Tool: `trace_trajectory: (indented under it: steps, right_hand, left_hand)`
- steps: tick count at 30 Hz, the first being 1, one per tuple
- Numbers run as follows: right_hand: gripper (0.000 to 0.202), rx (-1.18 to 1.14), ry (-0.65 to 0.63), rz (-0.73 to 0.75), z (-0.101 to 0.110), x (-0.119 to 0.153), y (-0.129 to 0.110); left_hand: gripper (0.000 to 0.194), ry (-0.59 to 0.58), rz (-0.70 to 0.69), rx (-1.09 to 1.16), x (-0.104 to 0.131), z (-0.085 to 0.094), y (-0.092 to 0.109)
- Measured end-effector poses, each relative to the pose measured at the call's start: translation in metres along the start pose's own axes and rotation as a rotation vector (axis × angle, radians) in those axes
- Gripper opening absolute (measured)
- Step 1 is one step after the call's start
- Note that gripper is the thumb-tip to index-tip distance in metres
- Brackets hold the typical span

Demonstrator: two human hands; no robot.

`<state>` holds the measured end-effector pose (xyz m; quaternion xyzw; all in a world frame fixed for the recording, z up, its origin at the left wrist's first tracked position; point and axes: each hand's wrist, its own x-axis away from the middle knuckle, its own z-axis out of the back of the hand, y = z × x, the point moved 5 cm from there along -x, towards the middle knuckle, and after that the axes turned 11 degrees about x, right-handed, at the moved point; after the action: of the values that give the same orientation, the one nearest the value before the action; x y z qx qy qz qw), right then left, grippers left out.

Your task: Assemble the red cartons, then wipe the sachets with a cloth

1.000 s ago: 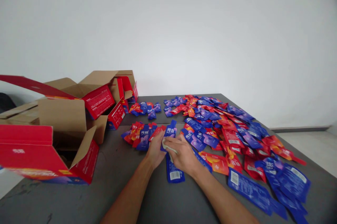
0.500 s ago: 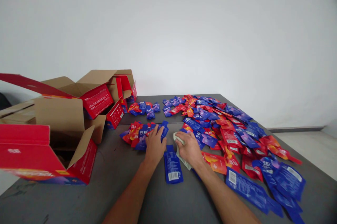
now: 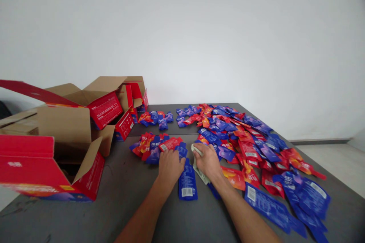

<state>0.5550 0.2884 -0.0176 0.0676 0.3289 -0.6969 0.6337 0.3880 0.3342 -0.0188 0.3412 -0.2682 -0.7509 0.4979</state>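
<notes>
My left hand (image 3: 170, 169) is closed, its curled fingers at the near end of a red pouch (image 3: 171, 143). A blue pouch (image 3: 181, 149) lies beside those fingers, partly hidden by the red one. Just right of my left thumb, another blue pouch (image 3: 187, 182) lies flat, barcode side up, on the dark table (image 3: 122, 197). My right hand (image 3: 207, 161) is closed around a pale folded cloth (image 3: 200, 173), pressed down close to the table. Part of one more blue pouch (image 3: 213, 191) shows under my right wrist.
A large heap of red and blue pouches (image 3: 251, 148) covers the table's right side. Smaller groups lie beyond my left hand, including a near cluster (image 3: 148, 147) and a far one (image 3: 155, 117). Open red cartons (image 3: 88, 182) with raised flaps stand along the left. A white wall rises behind.
My left hand has drawn slightly nearer and its fingers have curled in. The red pouch now shows above its fingertips. My right hand, with the cloth, has shifted slightly right.
</notes>
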Motion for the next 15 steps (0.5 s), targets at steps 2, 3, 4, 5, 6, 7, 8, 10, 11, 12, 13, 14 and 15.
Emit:
trace_trajectory:
  steps: [2,3,4,5,6,7,8,10,11,12,13,14,15]
  right_hand:
    - [0.025,-0.003,-0.001,0.002,0.0,0.0,0.0]
    - [0.025,-0.006,0.001,0.004,0.0,0.0,0.0]
    - [0.025,-0.008,0.0,0.005,0.0,0.0,-0.001]
    - [0.025,-0.007,-0.002,0.005,0.0,0.001,-0.001]
    - [0.026,-0.004,-0.007,0.002,0.0,0.001,-0.002]
    - [0.026,0.003,-0.009,-0.006,0.0,0.001,-0.002]
    - [0.026,0.01,-0.013,-0.015,0.0,0.001,-0.002]
    - [0.025,0.018,-0.014,-0.026,0.0,0.001,-0.002]
    - [0.025,0.017,-0.011,-0.026,0.0,0.001,-0.002]
    - [0.024,0.012,-0.01,-0.021,0.0,0.001,-0.002]
    - [0.024,0.003,-0.009,-0.015,0.0,0.001,-0.003]
    - [0.024,-0.008,-0.007,-0.011,0.001,0.001,-0.003]
    - [0.024,-0.02,-0.004,-0.011,0.002,0.0,-0.003]
  left_hand:
    - [0.021,-0.039,0.078,0.134,0.005,-0.005,-0.006]
    - [0.027,-0.04,0.104,0.183,0.007,-0.006,-0.008]
    - [0.033,-0.03,0.119,0.227,0.01,-0.006,-0.01]
    - [0.039,-0.023,0.125,0.267,0.013,-0.005,-0.01]
    - [0.044,-0.027,0.128,0.3,0.016,-0.006,-0.009]
    - [0.049,-0.043,0.133,0.319,0.019,-0.007,-0.008]
    - [0.052,-0.069,0.139,0.321,0.021,-0.008,-0.006]
    - [0.053,-0.126,0.148,0.297,0.024,-0.013,-0.003]
    - [0.051,-0.145,0.152,0.285,0.024,-0.015,-0.002]
    - [0.049,-0.15,0.154,0.283,0.023,-0.016,-0.002]
    - [0.047,-0.14,0.153,0.294,0.02,-0.017,-0.003]
    - [0.045,-0.114,0.15,0.315,0.016,-0.017,-0.004]
    - [0.045,-0.079,0.145,0.35,0.012,-0.016,-0.006]
